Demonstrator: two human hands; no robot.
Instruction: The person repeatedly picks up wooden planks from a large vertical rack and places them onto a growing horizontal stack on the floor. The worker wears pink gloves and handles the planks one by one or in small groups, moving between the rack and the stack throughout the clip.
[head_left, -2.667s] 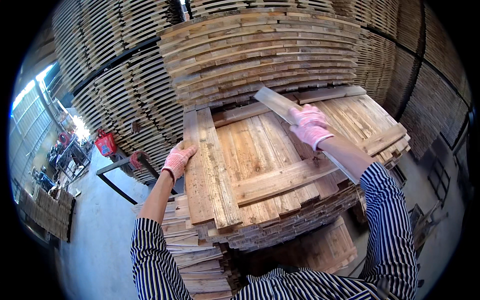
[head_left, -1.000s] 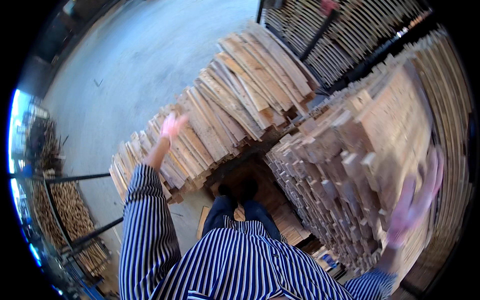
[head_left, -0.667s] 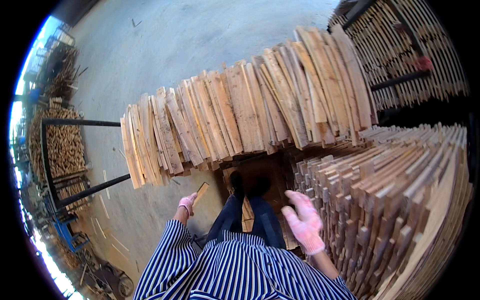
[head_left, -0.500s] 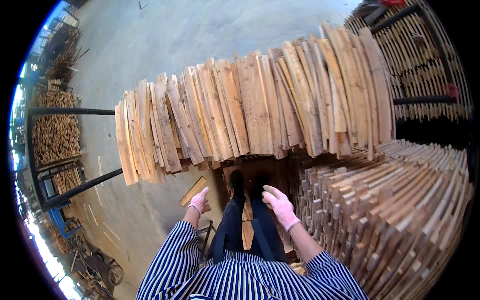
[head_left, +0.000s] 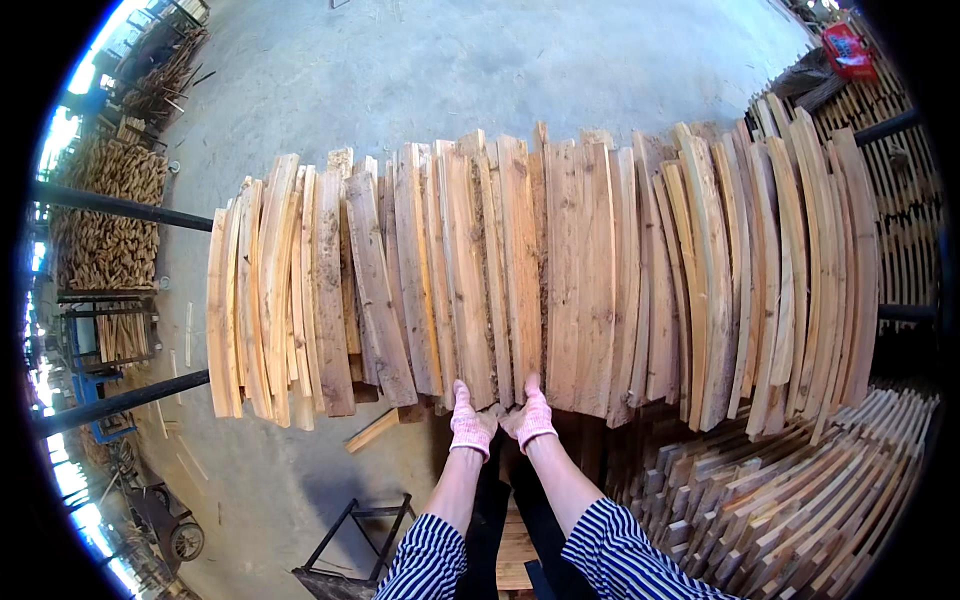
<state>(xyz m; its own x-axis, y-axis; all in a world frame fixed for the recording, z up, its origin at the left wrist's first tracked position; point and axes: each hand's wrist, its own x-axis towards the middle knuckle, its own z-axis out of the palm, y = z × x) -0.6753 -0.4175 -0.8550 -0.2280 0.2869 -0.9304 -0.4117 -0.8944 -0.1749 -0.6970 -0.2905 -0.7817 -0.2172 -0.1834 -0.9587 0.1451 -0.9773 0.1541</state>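
A long row of rough wooden boards lies side by side across the middle, their near ends towards me. At the middle of that near edge are both my hands in pink knitted gloves, close together. My left hand has its thumb up against the board ends and its other fingers curled beneath them. Just beside it, my right hand grips the board ends the same way, thumb on top. The undersides, where most fingers are, stay hidden.
Black rack bars stick out at the left of the row. At the lower right stands a dense stack of wooden slats. A black metal stand is on the grey floor near my left arm. More stacked wood stands far left.
Both hands have moved forward and inward, from apart over my legs to the near ends of the boards, where they now grip. My view has shifted closer to the row.
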